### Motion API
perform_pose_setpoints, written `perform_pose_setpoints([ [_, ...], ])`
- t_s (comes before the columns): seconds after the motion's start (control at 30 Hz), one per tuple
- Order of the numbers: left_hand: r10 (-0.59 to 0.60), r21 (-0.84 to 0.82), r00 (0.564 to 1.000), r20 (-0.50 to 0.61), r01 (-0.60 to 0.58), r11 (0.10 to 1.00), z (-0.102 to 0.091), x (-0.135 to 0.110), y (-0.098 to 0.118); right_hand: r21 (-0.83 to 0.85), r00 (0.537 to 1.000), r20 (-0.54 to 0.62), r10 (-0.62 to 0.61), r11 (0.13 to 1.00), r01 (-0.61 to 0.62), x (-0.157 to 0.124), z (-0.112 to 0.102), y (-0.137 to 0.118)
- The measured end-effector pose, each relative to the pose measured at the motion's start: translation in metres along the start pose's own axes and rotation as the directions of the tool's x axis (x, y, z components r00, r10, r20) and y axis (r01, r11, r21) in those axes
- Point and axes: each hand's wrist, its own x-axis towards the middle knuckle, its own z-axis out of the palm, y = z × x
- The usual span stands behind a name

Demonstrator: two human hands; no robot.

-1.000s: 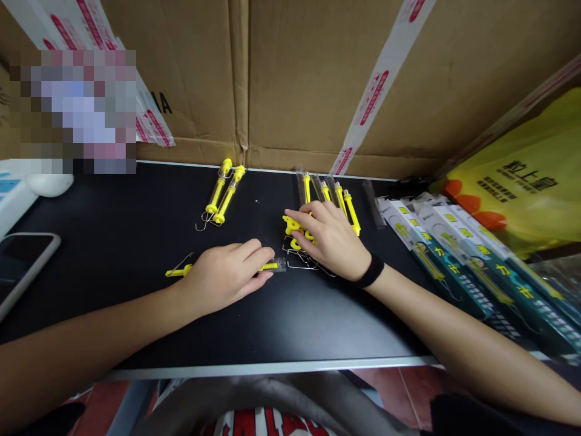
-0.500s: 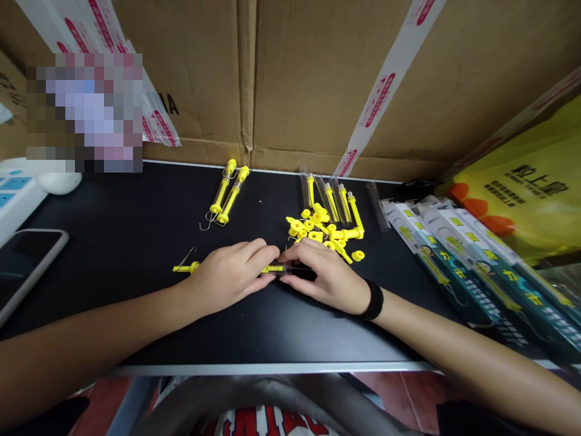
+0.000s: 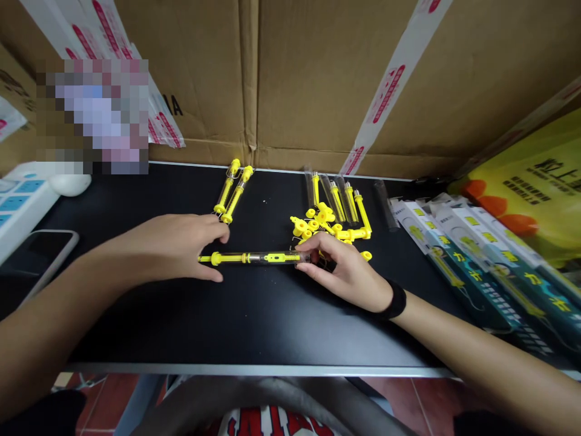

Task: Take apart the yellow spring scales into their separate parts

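Note:
A spring scale point(image 3: 231, 258) with a clear tube and yellow inner parts lies level across the space between my hands. My right hand point(image 3: 347, 269) pinches the tube's right end between thumb and fingers. Around the scale's left end, my left hand point(image 3: 190, 248) has thumb and fingers spread apart, not closed on it. The yellow rod's tip and its hook are hidden by that hand. Right behind my right hand lies a heap of small yellow plastic parts point(image 3: 313, 225). Two assembled spring scales point(image 3: 238, 195) lie side by side farther back, their lower hooks partly covered by my left hand.
Several clear tubes with yellow rods point(image 3: 348, 203) lie behind the heap, beside a bare clear tube point(image 3: 385, 206). Printed boxes point(image 3: 454, 260) and a yellow bag point(image 3: 535, 175) stand at right. A phone point(image 3: 40, 260) and power strip point(image 3: 22, 194) are at left; cardboard point(image 3: 299, 79) walls the back.
My left hand has slid left along the spring scale and opened, uncovering its middle. My right hand still pinches the right end. The view has shifted slightly.

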Motion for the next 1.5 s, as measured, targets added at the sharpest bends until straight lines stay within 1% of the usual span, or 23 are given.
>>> perform_pose_setpoints([
  [0.07, -0.02, -0.041, 0.998, 0.061, 0.023, 0.999, 0.0, -0.007, -0.013, -0.018, 1.0, -0.006, -0.011, 1.0, 0.011, 0.001, -0.001, 0.001],
  [0.13, -0.048, -0.09, 0.994, 0.101, 0.057, 0.994, 0.001, -0.011, -0.019, -0.03, 1.0, -0.009, -0.018, 0.999, 0.017, 0.001, -0.001, 0.001],
  [0.17, -0.076, -0.107, 0.991, 0.11, 0.088, 0.99, 0.002, -0.011, -0.019, -0.034, 1.0, -0.01, -0.018, 0.999, 0.017, 0.001, -0.001, 0.001],
  [0.23, -0.088, -0.137, 0.986, 0.141, 0.107, 0.985, 0.003, -0.01, -0.016, -0.04, 1.0, -0.011, -0.013, 0.999, 0.013, 0.001, -0.001, 0.001],
  [0.3, -0.052, -0.159, 0.987, 0.151, 0.076, 0.984, 0.002, -0.007, -0.012, -0.041, 1.0, -0.011, -0.005, 0.999, 0.005, 0.001, -0.001, 0.0],
  [0.37, -0.02, -0.168, 0.992, 0.121, 0.041, 0.985, 0.001, -0.004, -0.009, -0.033, 1.0, -0.014, 0.006, 0.999, -0.007, 0.001, -0.002, 0.0],
  [0.43, -0.042, -0.173, 0.997, 0.07, 0.053, 0.983, 0.0, 0.0, -0.009, -0.012, 0.999, -0.032, 0.02, 1.0, -0.02, 0.0, -0.002, 0.001],
  [0.5, -0.1, -0.218, 0.995, 0.007, 0.099, 0.971, 0.0, 0.003, -0.01, 0.009, 0.997, -0.069, 0.029, 1.0, -0.028, -0.001, -0.002, 0.001],
  [0.57, -0.168, -0.31, 0.984, -0.054, 0.144, 0.94, -0.001, 0.005, -0.01, 0.024, 0.994, -0.106, 0.034, 0.999, -0.032, -0.001, -0.002, 0.002],
  [0.63, -0.236, -0.403, 0.967, -0.101, 0.177, 0.898, -0.002, 0.006, -0.006, 0.033, 0.992, -0.121, 0.038, 0.999, -0.034, -0.001, -0.002, 0.003],
  [0.7, -0.288, -0.442, 0.949, -0.128, 0.205, 0.873, -0.002, 0.007, 0.002, 0.041, 0.992, -0.123, 0.041, 0.998, -0.037, -0.001, -0.002, 0.003],
  [0.8, -0.336, -0.384, 0.929, -0.154, 0.257, 0.887, -0.003, 0.01, 0.015, 0.04, 0.991, -0.13, 0.039, 0.999, -0.034, -0.001, -0.002, 0.002],
  [0.9, -0.328, -0.223, 0.928, -0.177, 0.287, 0.932, 0.0, 0.014, 0.023, 0.019, 0.992, -0.12, 0.028, 0.999, -0.026, -0.002, -0.001, 0.002],
  [0.97, -0.288, -0.068, 0.937, -0.197, 0.28, 0.958, 0.004, 0.016, 0.023, -0.008, 0.994, -0.104, 0.015, 1.0, -0.016, -0.004, 0.0, 0.001],
  [1.03, -0.223, 0.069, 0.952, -0.21, 0.242, 0.968, 0.01, 0.018, 0.021, -0.039, 0.995, -0.095, -0.009, 0.999, 0.005, -0.005, 0.0, 0.001],
  [1.13, -0.111, 0.204, 0.979, -0.171, 0.145, 0.968, 0.017, 0.019, 0.017, -0.077, 0.995, -0.081, -0.049, 0.996, 0.043, -0.006, 0.0, -0.002],
  [1.23, -0.046, 0.249, 0.991, -0.124, 0.076, 0.966, 0.024, 0.022, 0.017, -0.107, 0.994, -0.075, -0.079, 0.992, 0.07, -0.006, -0.001, -0.005],
  [1.33, -0.061, 0.242, 0.99, -0.13, 0.092, 0.966, 0.03, 0.026, 0.018, -0.116, 0.991, -0.096, -0.096, 0.99, 0.085, -0.007, 0.0, -0.005],
  [1.4, -0.085, 0.221, 0.987, -0.136, 0.114, 0.969, 0.034, 0.028, 0.018, -0.106, 0.985, -0.135, -0.104, 0.99, 0.09, -0.008, 0.001, -0.003],
  [1.5, -0.09, 0.187, 0.986, -0.139, 0.116, 0.976, 0.036, 0.029, 0.016, -0.083, 0.974, -0.189, -0.127, 0.99, 0.113, -0.01, 0.003, -0.001],
])
